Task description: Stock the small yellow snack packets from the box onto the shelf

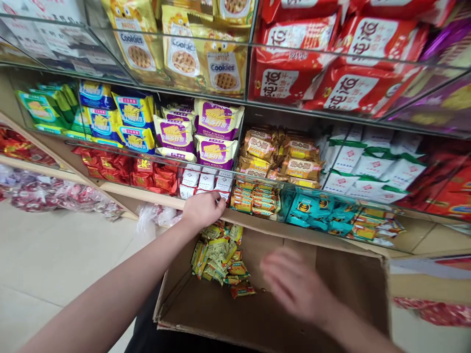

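Note:
My left hand (204,210) is at the front edge of the bottom shelf, just below the small white packets (206,180). Its fingers are curled, and whatever lies under them is hidden. My right hand (289,282) hovers over the open cardboard box (331,304), smeared by motion, so its fingers and anything in them cannot be made out. Inside the box, at its far left, lies a heap of small yellow and orange snack packets (219,255). Similar small orange packets (255,198) fill the shelf bin to the right of my left hand.
Glass-fronted bins above hold purple soda biscuits (217,117), brown packets (301,157), yellow cookie bags (222,63) and red biscuit packs (290,59). Teal packets (309,208) sit low on the right. A clear plastic bag (147,220) hangs near the floor (91,250).

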